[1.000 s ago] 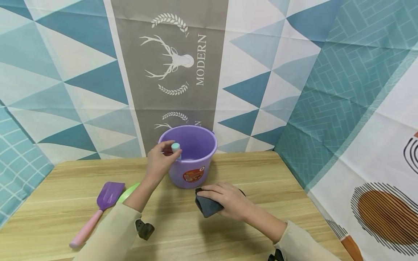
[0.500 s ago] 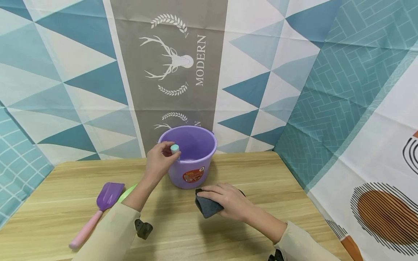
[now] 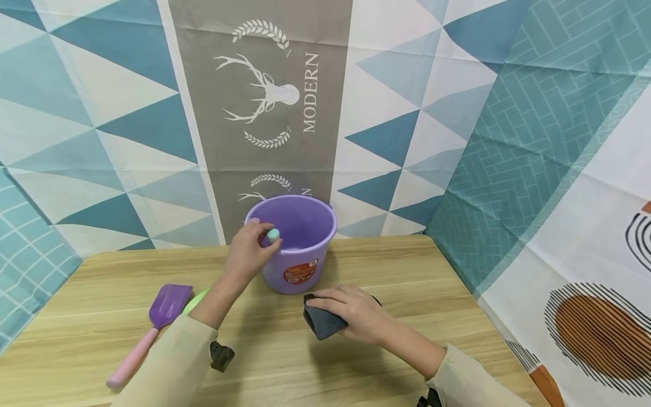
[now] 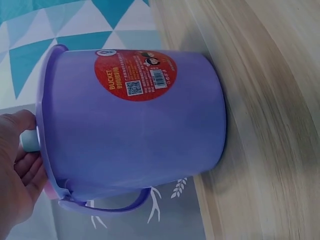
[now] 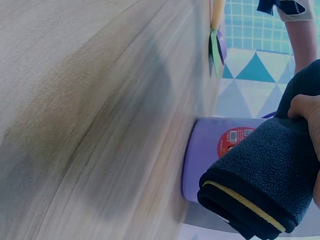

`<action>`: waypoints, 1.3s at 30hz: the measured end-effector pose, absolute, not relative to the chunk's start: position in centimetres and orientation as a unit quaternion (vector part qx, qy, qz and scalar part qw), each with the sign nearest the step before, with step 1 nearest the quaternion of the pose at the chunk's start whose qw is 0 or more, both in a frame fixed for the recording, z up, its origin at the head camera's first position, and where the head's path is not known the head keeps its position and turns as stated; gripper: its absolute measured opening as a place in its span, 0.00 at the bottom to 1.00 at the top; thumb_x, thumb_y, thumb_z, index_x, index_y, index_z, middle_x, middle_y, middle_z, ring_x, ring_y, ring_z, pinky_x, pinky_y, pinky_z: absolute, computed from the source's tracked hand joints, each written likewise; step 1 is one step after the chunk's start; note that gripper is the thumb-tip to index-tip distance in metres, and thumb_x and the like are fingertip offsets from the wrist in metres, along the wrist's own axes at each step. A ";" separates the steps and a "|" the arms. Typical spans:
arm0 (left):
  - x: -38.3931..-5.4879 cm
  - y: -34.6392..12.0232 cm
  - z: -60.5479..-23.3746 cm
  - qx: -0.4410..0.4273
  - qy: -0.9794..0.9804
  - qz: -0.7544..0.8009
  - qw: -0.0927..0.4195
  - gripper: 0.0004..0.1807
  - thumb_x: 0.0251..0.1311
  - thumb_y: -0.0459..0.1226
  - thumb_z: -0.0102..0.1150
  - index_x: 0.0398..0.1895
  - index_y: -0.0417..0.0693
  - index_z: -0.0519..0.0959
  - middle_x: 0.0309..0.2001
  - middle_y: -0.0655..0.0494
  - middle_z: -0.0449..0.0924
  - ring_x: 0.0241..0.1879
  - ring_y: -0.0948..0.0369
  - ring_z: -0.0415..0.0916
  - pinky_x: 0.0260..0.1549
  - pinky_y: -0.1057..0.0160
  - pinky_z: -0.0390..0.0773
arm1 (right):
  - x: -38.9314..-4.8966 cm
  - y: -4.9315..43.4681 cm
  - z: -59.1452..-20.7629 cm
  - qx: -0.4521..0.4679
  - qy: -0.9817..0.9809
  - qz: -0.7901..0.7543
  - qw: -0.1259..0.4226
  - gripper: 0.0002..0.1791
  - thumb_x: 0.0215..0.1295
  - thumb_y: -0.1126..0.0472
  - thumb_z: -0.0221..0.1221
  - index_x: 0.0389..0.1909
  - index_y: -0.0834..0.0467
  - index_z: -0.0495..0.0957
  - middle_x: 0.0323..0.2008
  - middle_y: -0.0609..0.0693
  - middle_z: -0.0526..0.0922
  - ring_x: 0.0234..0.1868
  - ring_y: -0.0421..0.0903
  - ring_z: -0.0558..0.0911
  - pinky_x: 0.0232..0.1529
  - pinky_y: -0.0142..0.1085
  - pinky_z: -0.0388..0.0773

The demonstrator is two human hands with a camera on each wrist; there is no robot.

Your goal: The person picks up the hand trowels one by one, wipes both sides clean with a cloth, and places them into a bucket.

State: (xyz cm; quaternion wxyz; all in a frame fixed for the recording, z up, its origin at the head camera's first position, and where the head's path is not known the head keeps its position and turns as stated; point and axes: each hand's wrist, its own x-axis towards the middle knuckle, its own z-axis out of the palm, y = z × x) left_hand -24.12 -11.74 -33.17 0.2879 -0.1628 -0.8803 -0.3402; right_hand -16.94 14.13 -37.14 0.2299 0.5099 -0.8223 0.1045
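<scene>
A purple bucket (image 3: pixel 300 260) stands upright on the wooden table, its red label towards me. At its near-left rim my left hand (image 3: pixel 246 249) pinches a small cylinder with a pale teal end (image 3: pixel 273 234) between thumb and fingers; its lower part is hidden behind the rim. A pink end (image 3: pixel 254 221) shows just behind the fingers, and the left wrist view also has it below them. Whether the two ends belong together I cannot tell. In front of the bucket my right hand (image 3: pixel 362 316) grips a folded dark blue-grey towel (image 5: pixel 265 165) with a yellow stripe, held over the table.
A purple scoop-like spatula (image 3: pixel 168 305) with a pink handle lies on the table (image 3: pixel 407 277) at the left. Beside it, a green item (image 3: pixel 195 301) is partly covered by my left forearm. Patterned cloth walls (image 3: pixel 386 135) stand behind and to the right.
The teal-ended cylinder has sunk slightly and tilted in my left hand, and the pink end has come into view behind the fingers. My right hand and the towel stay put.
</scene>
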 end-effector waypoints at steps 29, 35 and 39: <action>-24.1 -11.9 -33.2 -0.096 -0.856 -0.436 0.260 0.19 0.48 0.34 0.68 0.45 0.35 0.80 0.43 0.41 0.82 0.39 0.50 0.79 0.38 0.55 0.78 | -17.0 14.0 -37.2 0.505 -0.828 0.102 0.222 0.35 0.46 0.59 0.70 0.59 0.46 0.71 0.56 0.44 0.77 0.50 0.43 0.78 0.51 0.39 0.76; -24.1 -11.7 -33.2 -0.094 -0.854 -0.433 0.275 0.19 0.47 0.32 0.67 0.44 0.34 0.80 0.40 0.41 0.82 0.37 0.52 0.79 0.36 0.59 0.77 | -17.0 14.1 -37.2 0.504 -0.829 0.102 0.220 0.36 0.46 0.59 0.70 0.60 0.46 0.71 0.57 0.44 0.76 0.51 0.43 0.78 0.51 0.39 0.76; -24.1 -11.6 -33.1 -0.088 -0.852 -0.440 0.269 0.19 0.48 0.33 0.67 0.45 0.34 0.80 0.41 0.41 0.82 0.38 0.51 0.80 0.37 0.58 0.79 | -17.0 14.1 -37.2 0.504 -0.830 0.100 0.219 0.35 0.47 0.59 0.70 0.60 0.45 0.70 0.57 0.44 0.76 0.51 0.42 0.78 0.52 0.39 0.76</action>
